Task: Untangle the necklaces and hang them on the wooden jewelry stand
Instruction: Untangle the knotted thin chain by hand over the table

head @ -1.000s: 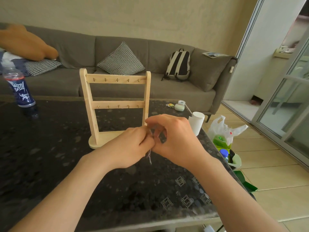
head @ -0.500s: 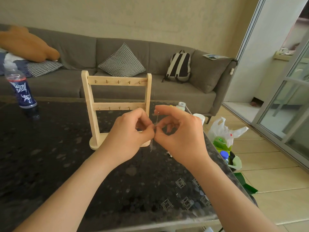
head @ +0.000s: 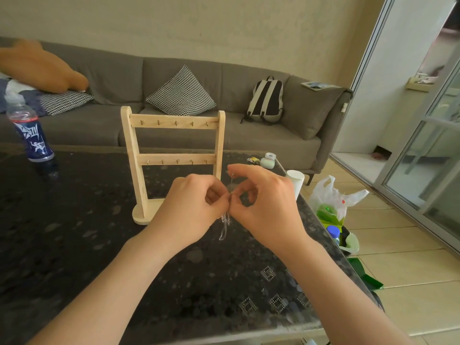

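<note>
A pale wooden jewelry stand (head: 173, 155) with two rows of small hooks stands on the dark speckled table (head: 74, 245); its hooks are bare. Just in front of it, above the table, my left hand (head: 191, 210) and my right hand (head: 263, 207) meet fingertip to fingertip. Both pinch a thin silvery necklace (head: 224, 224), whose tangled chain dangles below the fingers. A short strand runs up to my right index finger. The fine links are hard to make out.
A blue-labelled water bottle (head: 29, 130) stands at the table's far left. A white paper cup (head: 295, 181) and a small green-white item (head: 267, 161) sit near the right edge. A grey sofa (head: 249, 135) lies behind; bags (head: 333, 202) are on the floor at right.
Both hands have risen from near the table to in front of the stand's lower part. My right index finger has lifted a strand upward, and more chain now hangs below.
</note>
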Available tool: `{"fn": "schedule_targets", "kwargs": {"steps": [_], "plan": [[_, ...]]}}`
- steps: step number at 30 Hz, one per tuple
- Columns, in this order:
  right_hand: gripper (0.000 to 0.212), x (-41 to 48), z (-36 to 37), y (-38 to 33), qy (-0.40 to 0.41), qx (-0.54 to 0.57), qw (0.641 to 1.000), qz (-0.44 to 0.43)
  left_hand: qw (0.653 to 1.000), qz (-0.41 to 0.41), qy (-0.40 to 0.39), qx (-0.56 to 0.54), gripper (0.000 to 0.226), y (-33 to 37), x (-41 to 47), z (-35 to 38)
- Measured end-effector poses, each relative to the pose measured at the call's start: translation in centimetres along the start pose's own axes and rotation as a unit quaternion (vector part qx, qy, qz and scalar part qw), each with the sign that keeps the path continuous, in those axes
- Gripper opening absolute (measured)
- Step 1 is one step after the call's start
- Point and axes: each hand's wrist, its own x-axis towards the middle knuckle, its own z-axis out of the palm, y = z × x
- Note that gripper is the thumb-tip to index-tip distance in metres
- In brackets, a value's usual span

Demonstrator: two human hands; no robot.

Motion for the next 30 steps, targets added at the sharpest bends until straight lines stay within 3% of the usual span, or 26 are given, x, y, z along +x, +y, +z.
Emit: {"fn": "schedule_targets", "kwargs": {"steps": [3, 6, 10, 17, 24, 30], "plan": [[0.053, 0.1, 0.0, 0.0, -0.030, -0.028, 0.999, -0.030, 0.999, -0.017, -0.050, -0.009, 0.004, 0.1, -0.1, 0.1], [0.061, 0.1, 0.1, -0.4, -0.066, -0.031, 0.995, -0.061, 0.991, -0.041, -0.125, -0.034, 0.026, 0.1, -0.1, 0.0], [0.064, 0.1, 0.2, -1.1, -0.053, -0.029, 0.995, -0.077, 0.987, -0.053, -0.135, -0.069, 0.048, 0.1, 0.1, -0.2], [0.051, -0.1, -0.4, -0.8, 0.005, 0.015, 1.000, -0.007, 0.984, -0.035, -0.135, -0.114, 0.037, -0.5, 0.3, -0.4], [0.043, 0.0, -1.2, -0.3, 0.009, 0.096, 0.991, 0.097, 0.981, -0.019, -0.133, -0.140, 0.016, -0.3, 0.2, -0.4], [0.042, -0.1, -1.3, -0.2, 0.019, 0.167, 0.979, 0.117, 0.977, -0.027, -0.055, -0.205, 0.014, 0.1, 0.3, -0.2]]}}
